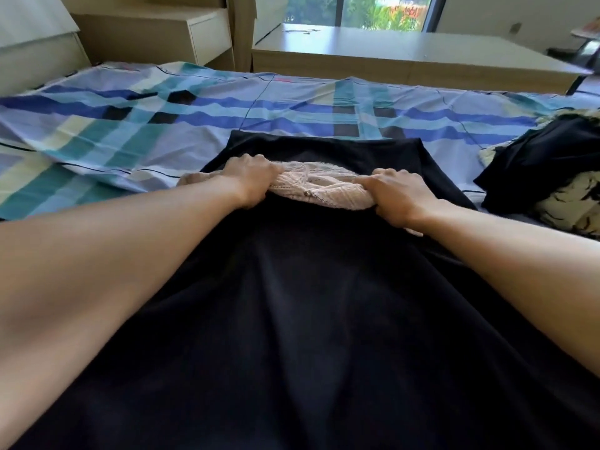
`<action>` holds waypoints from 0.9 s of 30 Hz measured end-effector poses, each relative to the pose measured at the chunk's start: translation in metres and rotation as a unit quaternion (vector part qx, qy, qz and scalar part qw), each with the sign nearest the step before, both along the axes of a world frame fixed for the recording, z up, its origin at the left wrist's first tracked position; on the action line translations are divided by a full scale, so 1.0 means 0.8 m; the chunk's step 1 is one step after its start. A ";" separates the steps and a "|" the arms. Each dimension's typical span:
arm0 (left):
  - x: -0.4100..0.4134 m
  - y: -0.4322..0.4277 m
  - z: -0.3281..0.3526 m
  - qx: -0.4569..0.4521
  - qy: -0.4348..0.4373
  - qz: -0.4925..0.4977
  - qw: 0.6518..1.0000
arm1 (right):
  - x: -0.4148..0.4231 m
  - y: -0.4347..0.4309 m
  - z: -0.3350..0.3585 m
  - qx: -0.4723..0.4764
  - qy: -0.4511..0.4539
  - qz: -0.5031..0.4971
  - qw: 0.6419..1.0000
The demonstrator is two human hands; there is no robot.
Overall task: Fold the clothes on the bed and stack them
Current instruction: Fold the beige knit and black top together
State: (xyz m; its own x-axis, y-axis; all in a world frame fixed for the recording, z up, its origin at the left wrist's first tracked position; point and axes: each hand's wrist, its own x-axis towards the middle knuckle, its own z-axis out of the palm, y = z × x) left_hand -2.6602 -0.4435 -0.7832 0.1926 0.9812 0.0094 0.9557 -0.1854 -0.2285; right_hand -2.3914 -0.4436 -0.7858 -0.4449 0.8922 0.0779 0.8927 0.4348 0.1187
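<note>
A pale pink lace garment (319, 186) lies bunched on top of a large black garment (308, 319) that is spread flat across the near half of the bed. My left hand (251, 180) grips the lace piece at its left end. At the right end my right hand (401, 196) is closed on the same piece. Both fists press it down onto the black cloth. The parts of the lace under my hands are hidden.
The bed carries a blue, teal and cream plaid sheet (162, 125). A heap of black and cream patterned clothes (552, 177) lies at the right edge. Beyond the bed stand a low beige desk (406, 56) and a bedside cabinet (194, 37) below a window.
</note>
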 end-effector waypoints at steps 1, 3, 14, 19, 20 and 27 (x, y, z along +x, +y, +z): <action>0.000 -0.003 0.010 0.019 0.011 -0.015 1.000 | -0.001 0.000 0.009 0.018 0.000 0.008 1.000; 0.003 -0.015 0.034 0.048 0.044 -0.048 0.997 | 0.000 -0.006 0.031 0.046 -0.007 0.029 0.999; 0.013 -0.268 0.058 0.034 0.141 -0.169 0.975 | 0.036 -0.248 0.076 0.125 -0.126 0.180 0.967; 0.025 -0.372 0.018 0.122 0.139 -0.214 0.959 | 0.050 -0.348 0.034 0.111 -0.102 0.195 0.969; 0.026 -0.384 0.015 0.117 0.127 -0.222 0.959 | 0.052 -0.361 0.029 0.102 -0.101 0.197 0.970; 0.027 -0.437 0.016 -0.041 0.120 -0.229 0.965 | 0.073 -0.406 0.032 -0.129 -0.135 0.160 0.969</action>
